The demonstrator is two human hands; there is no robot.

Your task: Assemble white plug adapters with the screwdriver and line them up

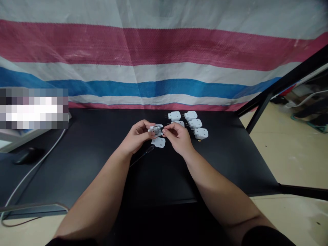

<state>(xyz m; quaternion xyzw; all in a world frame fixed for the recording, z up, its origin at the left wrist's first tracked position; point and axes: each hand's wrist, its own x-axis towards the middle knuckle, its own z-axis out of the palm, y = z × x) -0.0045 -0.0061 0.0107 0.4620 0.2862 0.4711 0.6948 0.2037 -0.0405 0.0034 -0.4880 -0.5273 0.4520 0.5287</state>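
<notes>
Near the middle of the black table, my left hand (137,137) is closed on an opened white plug housing (156,130) with metal parts showing inside. The fingertips of my right hand (179,136) are pinched at the housing's right side, on a small dark item too small to make out. Just below the hands lies a flat white cover piece (159,142) with dark holes. Several white plugs with metal pins, one of them a plug (201,133), lie to the right, beyond my right hand.
A small brass-coloured piece (199,140) lies by the plugs. A thin dark cable with a clear end (150,149) lies below the cover. At left are a black mouse (25,155) and a white cable (38,167). A striped sheet (153,48) hangs behind the table (225,164).
</notes>
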